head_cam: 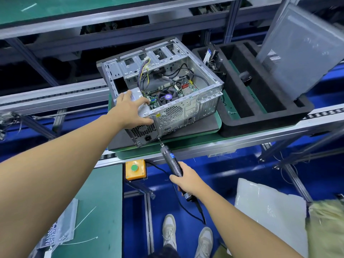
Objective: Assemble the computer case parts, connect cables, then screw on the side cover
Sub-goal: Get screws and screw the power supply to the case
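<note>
An open silver computer case lies on its side on a green pallet, with its motherboard, fan and loose cables showing. My left hand grips the power supply at the case's near left corner, thumb over the rear panel. My right hand holds a black electric screwdriver, whose bit touches the lower rear edge of the case beside the power supply. The grey side cover leans upright at the far right in a black foam tray.
An orange box with a green button hangs under the conveyor rail. A green mat at the lower left carries a clear bag and cable ties. A white foam block sits at the lower right. My shoes stand on blue floor.
</note>
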